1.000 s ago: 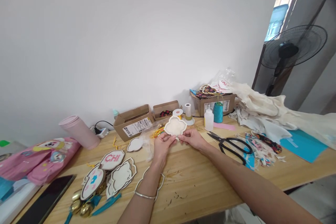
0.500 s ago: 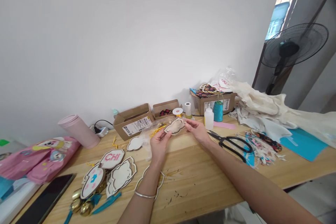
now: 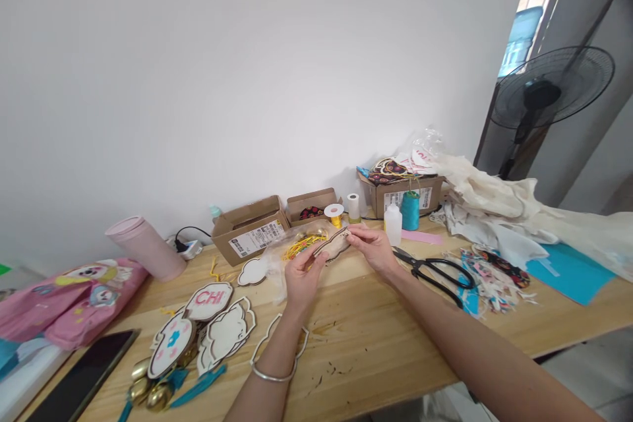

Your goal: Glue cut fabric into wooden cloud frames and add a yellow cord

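Observation:
A small cloud-shaped wooden piece [image 3: 338, 244] with a pale face and dark edges is held up over the table, tilted so its edge shows. My left hand [image 3: 304, 275] pinches its left end, thumb on the near side. At the other end, the fingertips of my right hand [image 3: 372, 249] grip it. Behind lies a clear plastic bag [image 3: 275, 254] with yellow cords [image 3: 305, 245]. Beneath my left forearm lies a thin wooden outline frame [image 3: 302, 341]. To the left are a stack of pale wooden shapes [image 3: 228, 330], a "CHI" plaque [image 3: 210, 299] and a flower-painted plaque [image 3: 171, 346].
Black scissors [image 3: 435, 270] lie right of my right hand, near fabric scraps [image 3: 494, 283]. Behind stand a glue bottle [image 3: 393, 224], a teal thread cone [image 3: 410, 210] and cardboard boxes [image 3: 250, 227]. Brass bells [image 3: 159, 395] and a phone [image 3: 84, 379] are at the left.
The wooden piece has been tipped, so its face shows less and its edge more. Both hands keep hold of it; the view has shifted slightly.

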Motion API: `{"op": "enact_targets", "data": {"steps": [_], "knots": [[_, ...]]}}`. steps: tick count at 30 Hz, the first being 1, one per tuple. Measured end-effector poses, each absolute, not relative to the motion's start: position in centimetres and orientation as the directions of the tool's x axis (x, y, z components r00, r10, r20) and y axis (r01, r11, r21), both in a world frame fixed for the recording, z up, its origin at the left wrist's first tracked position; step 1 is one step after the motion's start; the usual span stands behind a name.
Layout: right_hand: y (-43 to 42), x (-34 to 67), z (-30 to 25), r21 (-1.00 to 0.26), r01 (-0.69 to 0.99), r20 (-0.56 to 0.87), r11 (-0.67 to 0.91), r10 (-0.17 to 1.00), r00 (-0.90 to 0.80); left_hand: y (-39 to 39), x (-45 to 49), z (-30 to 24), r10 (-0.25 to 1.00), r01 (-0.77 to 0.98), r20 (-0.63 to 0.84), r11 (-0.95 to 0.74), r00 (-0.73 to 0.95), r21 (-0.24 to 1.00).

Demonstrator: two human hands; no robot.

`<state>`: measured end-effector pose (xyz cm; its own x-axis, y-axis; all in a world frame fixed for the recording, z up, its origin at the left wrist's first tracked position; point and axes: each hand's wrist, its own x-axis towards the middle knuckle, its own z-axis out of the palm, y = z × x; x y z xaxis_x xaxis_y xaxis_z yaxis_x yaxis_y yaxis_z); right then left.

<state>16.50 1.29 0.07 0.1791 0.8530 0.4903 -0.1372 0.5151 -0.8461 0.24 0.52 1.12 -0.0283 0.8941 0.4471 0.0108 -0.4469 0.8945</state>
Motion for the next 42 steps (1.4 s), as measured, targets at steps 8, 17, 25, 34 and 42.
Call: {"op": "enact_targets", "data": {"steps": [8,17,25,34,42], "knots": [[0.8,16.5,0.3,-0.814,-0.075,0.565,0.576,0.815,0.129,0.4,-0.2,1.4,0.827,0.07,0.557,-0.561,0.073,0.824],[0.0,16.0,0.7,-0.745,0.067,0.665,0.664,0.747,-0.008,0.3,-0.3,1.7,0.795,0.118,0.595,-0.606,0.118,0.787],[-0.6,16.2,1.3,-0.726,0.133,0.678,0.675,0.734,-0.026,0.1,-0.1,1.8,0.776,0.101,0.61,-0.628,0.162,0.772],[-0.6,16.1,1.2,-0.693,0.152,0.711,0.705,0.703,-0.012,0.2,-0.1,1.9,0.766,0.088,0.627,-0.641,0.142,0.763],[-0.8,16.0,1.6,-0.711,0.089,0.701,0.697,0.713,0.007,0.4,0.2,1.5,0.865,-0.002,0.492,-0.494,0.1,0.869]]}}
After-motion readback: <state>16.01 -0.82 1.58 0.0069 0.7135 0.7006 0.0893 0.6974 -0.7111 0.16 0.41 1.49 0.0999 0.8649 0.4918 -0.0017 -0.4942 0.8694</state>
